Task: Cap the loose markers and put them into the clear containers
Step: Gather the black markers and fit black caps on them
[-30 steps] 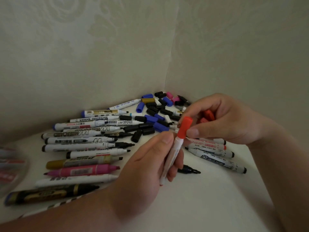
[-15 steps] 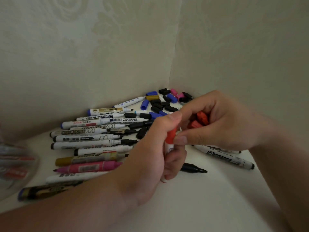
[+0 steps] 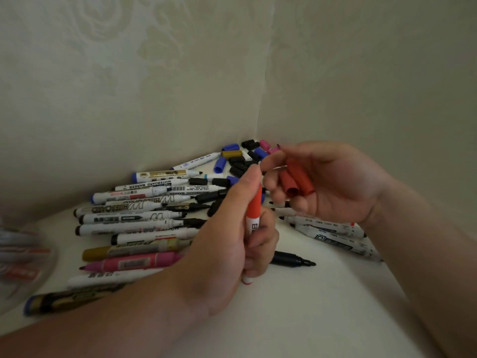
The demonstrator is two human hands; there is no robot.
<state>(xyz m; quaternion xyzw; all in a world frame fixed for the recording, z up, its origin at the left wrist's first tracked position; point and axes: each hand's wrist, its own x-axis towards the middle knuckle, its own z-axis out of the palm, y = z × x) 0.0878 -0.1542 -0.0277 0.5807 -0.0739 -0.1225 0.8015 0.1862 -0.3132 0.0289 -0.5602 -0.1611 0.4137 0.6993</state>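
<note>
Near the middle of the white table (image 3: 322,319), I see the left hand (image 3: 227,249) wrapped tight round a white marker with a red cap (image 3: 254,205), held upright with the cap on. Just beside it, the right hand (image 3: 340,182) curls its fingers round two red plastic caps (image 3: 296,182) (maybe more, I cannot tell). Behind the hands lie a row of loose markers (image 3: 134,220) and a heap of small loose caps (image 3: 238,161) in the corner. One black uncapped marker (image 3: 294,261) lies beside the left hand. At the far left is a blurry clear container (image 3: 23,257).

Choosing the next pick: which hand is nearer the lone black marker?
Left. The left hand, gripping a red marker, is beside the black marker; the right hand, holding red caps, is farther back.
</note>
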